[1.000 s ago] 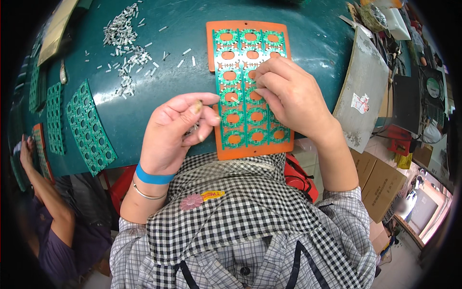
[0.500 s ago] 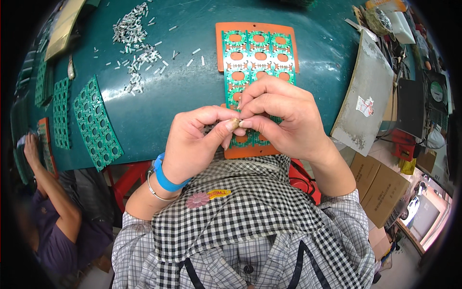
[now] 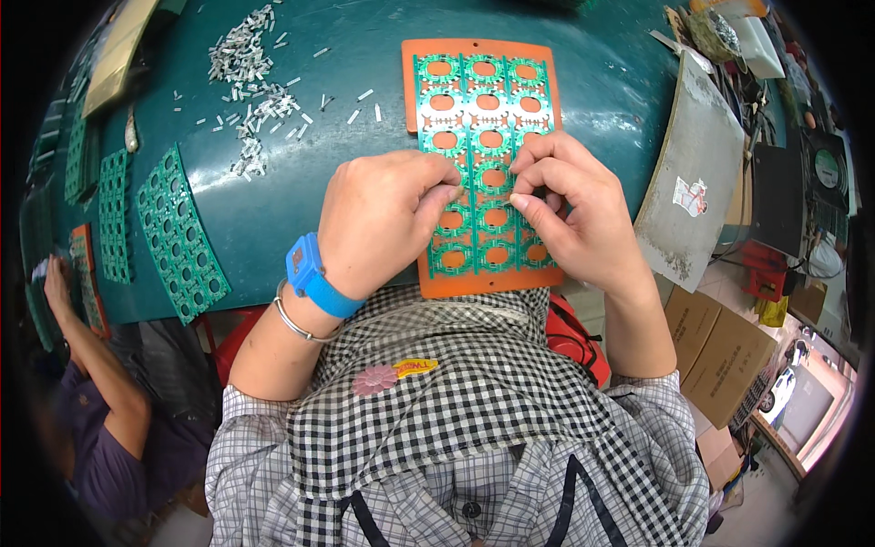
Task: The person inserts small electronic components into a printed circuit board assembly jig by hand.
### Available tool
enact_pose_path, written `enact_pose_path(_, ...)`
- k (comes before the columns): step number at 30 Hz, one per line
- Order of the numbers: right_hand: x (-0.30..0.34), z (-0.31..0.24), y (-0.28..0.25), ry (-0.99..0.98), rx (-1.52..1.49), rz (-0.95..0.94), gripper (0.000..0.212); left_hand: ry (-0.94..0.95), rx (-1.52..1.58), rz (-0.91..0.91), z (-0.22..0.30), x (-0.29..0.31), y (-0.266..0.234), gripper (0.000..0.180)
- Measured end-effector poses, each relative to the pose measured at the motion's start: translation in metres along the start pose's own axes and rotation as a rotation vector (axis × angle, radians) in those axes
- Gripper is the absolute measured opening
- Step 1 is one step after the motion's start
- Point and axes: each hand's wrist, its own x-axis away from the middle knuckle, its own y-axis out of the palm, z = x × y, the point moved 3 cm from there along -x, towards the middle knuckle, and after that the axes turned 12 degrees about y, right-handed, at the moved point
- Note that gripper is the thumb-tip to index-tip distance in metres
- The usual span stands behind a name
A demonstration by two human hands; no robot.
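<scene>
A green circuit board panel (image 3: 474, 163) with rows of oval cutouts lies on an orange backing plate (image 3: 445, 288) in front of me. Over its left edge, my left hand (image 3: 387, 211) keeps thumb and forefinger pinched, the tips close above the board. My right hand (image 3: 583, 205) is at the panel's right side, thumb and fingers also drawn together in a pinch near a middle-row cutout. Whatever either pinch holds is too small or hidden to make out. A blue band (image 3: 319, 278) and a metal bangle circle my left wrist.
Small white-and-metal pieces (image 3: 241, 56) lie heaped and scattered at the far left of the green table. More green panels (image 3: 182, 235) rest farther left, where another person's hand (image 3: 56, 287) is at work. A grey board (image 3: 690, 173) and a cardboard box (image 3: 720, 356) are at the right.
My hands have parted from a fingertip-to-fingertip pinch near the panel's lower half. They are now spread over its left and right sides, with more of the panel showing between them.
</scene>
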Motion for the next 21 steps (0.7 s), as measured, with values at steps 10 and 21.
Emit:
enact_pose_path(10,0.000,0.001,0.003,-0.072,0.089,-0.002,0.012,0.148,-0.275,-0.115,0.002,0.001,0.008,0.014)
enact_pose_path(21,-0.002,-0.001,0.003,-0.137,0.121,0.030,0.013,0.082,0.016,0.032,-0.002,0.007,0.002,0.010)
